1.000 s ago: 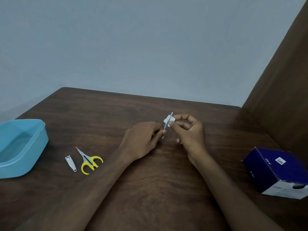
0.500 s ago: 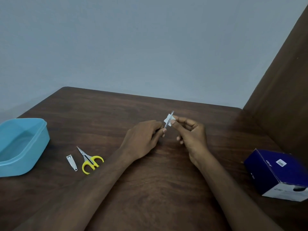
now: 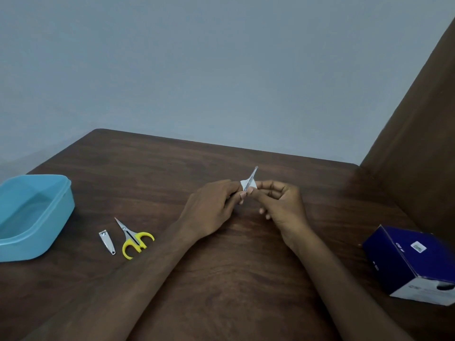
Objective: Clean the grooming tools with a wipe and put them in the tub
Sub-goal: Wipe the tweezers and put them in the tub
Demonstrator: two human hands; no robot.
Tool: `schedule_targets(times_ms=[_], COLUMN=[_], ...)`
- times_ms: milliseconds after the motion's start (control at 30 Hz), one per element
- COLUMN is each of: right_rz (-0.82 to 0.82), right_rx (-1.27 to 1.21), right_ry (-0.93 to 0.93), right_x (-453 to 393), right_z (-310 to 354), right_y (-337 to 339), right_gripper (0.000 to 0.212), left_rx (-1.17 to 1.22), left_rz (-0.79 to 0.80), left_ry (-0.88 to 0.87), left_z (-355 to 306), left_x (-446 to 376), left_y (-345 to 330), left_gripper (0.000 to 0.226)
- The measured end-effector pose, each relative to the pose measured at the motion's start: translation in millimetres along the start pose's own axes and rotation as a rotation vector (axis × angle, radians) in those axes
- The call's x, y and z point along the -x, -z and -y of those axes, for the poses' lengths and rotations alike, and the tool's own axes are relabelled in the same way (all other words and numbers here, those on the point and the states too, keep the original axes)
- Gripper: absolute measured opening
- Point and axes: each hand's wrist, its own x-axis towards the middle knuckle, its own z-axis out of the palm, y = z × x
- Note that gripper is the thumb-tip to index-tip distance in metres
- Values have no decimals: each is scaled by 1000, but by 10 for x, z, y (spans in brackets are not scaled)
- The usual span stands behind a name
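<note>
Above the table's middle, my left hand (image 3: pixel 211 205) grips the lower end of a thin metal tool (image 3: pixel 253 174), likely tweezers, whose tip points up and away. My right hand (image 3: pixel 283 205) pinches a small white wipe (image 3: pixel 248 184) folded around the tool's shaft, close to my left fingertips. Yellow-handled scissors (image 3: pixel 134 239) and a silver nail clipper (image 3: pixel 107 242) lie side by side on the table to the left. The light blue tub (image 3: pixel 59 212) stands at the far left edge, with nothing visible inside.
A dark blue and white box (image 3: pixel 413 259) sits at the right on the dark wooden table (image 3: pixel 221 279). A brown panel (image 3: pixel 418 143) rises along the table's right side. A grey wall stands behind the far edge.
My right hand has slid the wipe down the tool's shaft toward my left fingertips, so more of the bare tip shows. The other tools and the tub lie as before.
</note>
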Motion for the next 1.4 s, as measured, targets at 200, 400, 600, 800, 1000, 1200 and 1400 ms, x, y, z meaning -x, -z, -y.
schedule_targets(times_ms=[200,400,600,800,1000,1200,1400], right_rz=[-60,-106,-106,-290,-408,-201,39], right_rx=[-111,-139,-135,30,-104,-199,-294], right_ry=[-19,-57,-28,128,42,3,-65], right_x=[-52,-64,-75,-90,-106,-46,35], right_z=[17,24,75,-5,37,39,102], right_y=[6,19,12,-19,48,-91,-131], right_gripper=[8,9,28,27,14,18,18], left_rx=[-36,-99,-97,-145,-2,196,177], left_rz=[42,66,68,38,16,-24,-167], left_ry=[4,-18,-62,-89,-22,-67,97], left_z=[-1,-13,-17,-78,-54,-79,-30], left_x=[4,5,22,50,23,12,6], left_y=[-18,-34,-26,2,33,84,69], left_gripper=[28,27,28,24,30,34,27])
